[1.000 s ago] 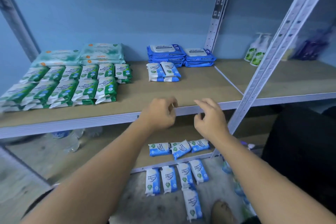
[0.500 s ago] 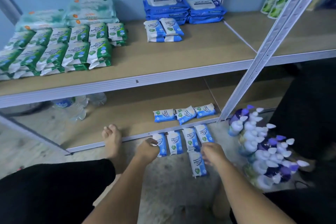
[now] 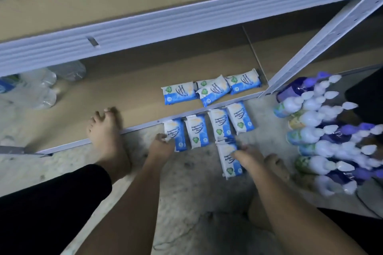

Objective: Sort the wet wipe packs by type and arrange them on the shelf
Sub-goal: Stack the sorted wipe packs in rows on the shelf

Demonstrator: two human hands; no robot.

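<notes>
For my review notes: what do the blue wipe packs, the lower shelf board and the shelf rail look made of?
The blue wipe packs: soft printed plastic film, slightly glossy, crimped ends. The lower shelf board: probably fibreboard, matt tan, no grain visible. The shelf rail: likely painted metal, pale, thin straight edge.

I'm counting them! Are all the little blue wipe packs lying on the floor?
No, some blue wipe packs lie on the bottom shelf, behind the row that lies on the floor.
</notes>
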